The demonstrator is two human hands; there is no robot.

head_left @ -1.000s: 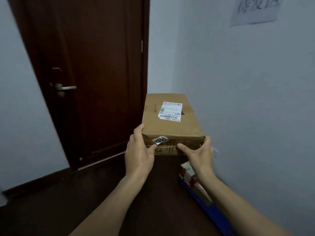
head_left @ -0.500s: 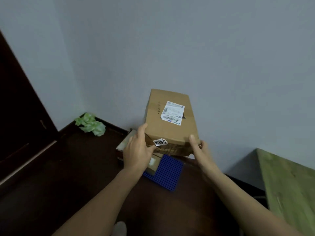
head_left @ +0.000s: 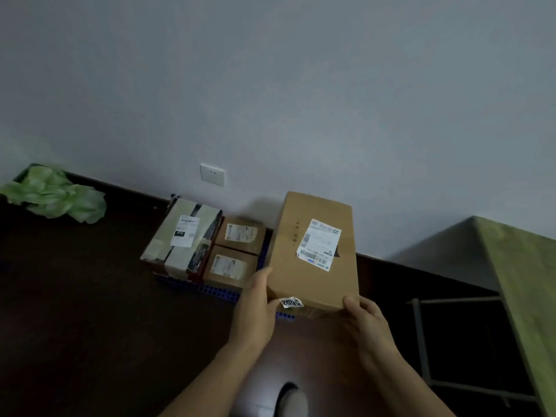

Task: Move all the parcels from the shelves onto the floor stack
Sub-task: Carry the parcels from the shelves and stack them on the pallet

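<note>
**Left hand** [head_left: 255,308] – forearm comes up from the lower edge of the view, wrist straight. The hand clasps the near left corner of the cardboard parcel [head_left: 313,266]. One finger lies up along the left side, and the thumb presses the near face just beside the small sticker [head_left: 290,302]. The other fingers are hidden behind the hand.

**Right hand** [head_left: 365,323] – forearm enters from the lower right. The thumb tip is hooked over the near right top edge, and the fingers are curled together round the corner and under it. Both hands are clamped on the parcel, one at each near corner.

**Cardboard parcel** – plain brown carton, oblong, its long axis pointing away from the person towards the wall [head_left: 301,85].
- A white shipping label [head_left: 319,243] with barcodes sits on top, slightly askew.
- The black-and-white sticker folds over the near top edge.
- The carton sits over the right part of the blue grid pallet [head_left: 216,291], just beside the two small parcels. Whether its base touches the pallet cannot be told.

**On the pallet**
- Taped parcel [head_left: 183,239] at the left, wrapped in pale tape bands and labelled.
- Far small parcel [head_left: 240,234] and near small parcel [head_left: 230,266] side by side to its right, each labelled.

**Surroundings**
- Dark floor [head_left: 90,326].
- Crumpled green sheet [head_left: 57,197] at the far left by the skirting.
- White wall socket [head_left: 212,174] above the parcels.
- Green table [head_left: 523,281] at the right.
- Shoe tip [head_left: 291,398] at the bottom.
</note>
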